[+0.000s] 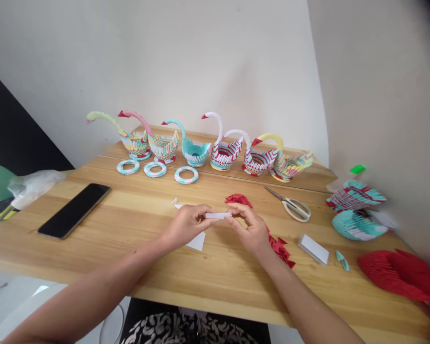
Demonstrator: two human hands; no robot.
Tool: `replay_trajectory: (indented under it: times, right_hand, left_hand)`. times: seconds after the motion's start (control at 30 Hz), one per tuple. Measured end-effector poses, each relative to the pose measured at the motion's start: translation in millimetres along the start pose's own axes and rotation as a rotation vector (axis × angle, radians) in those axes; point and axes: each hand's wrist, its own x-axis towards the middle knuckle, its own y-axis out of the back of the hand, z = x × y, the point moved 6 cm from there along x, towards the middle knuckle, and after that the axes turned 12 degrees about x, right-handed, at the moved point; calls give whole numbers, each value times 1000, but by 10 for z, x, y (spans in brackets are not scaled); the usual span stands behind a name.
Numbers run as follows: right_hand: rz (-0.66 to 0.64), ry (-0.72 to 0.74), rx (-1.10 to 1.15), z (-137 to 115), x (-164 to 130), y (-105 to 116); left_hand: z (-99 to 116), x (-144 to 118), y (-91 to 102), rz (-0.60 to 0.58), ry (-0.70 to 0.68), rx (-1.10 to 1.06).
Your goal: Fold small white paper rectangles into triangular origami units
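My left hand [190, 223] and my right hand [249, 227] pinch the two ends of a narrow folded strip of white paper [218, 216], held level just above the table. Beneath my left hand lies a white paper sheet [197, 241], partly covered by the hand. A small folded white paper piece [174, 201] rests just beyond it. Red folded paper pieces [282, 251] are spread beside my right forearm, and another red heap [239, 199] sits behind my right hand.
Several folded-paper swans [196, 152] line the back of the wooden table [172, 282], with paper rings [186, 175] before them. A phone [74, 210] lies left. Scissors [292, 205], a white block [313, 248], a teal-and-white paper piece [342, 261] and a red paper stack [401, 274] are at right.
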Motion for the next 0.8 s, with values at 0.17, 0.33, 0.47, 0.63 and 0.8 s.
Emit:
replay_trajectory:
  times: [0.17, 0.33, 0.47, 0.63, 0.8]
  right_hand:
    - [-12, 36, -45, 0, 8, -3]
    - [-13, 46, -56, 7, 6, -6]
    - [-12, 37, -62, 20, 4, -5]
    - [-14, 50, -70, 4, 9, -4]
    - [-10, 52, -83, 3, 7, -5]
  left_hand:
    - [-18, 1, -15, -11, 13, -11]
    - [-29, 9, -22, -8, 24, 22]
    - [-27, 6, -31, -13, 8, 41]
    - [-22, 8, -36, -10, -8, 43]
    - [-13, 8, -38, -16, -10, 39]
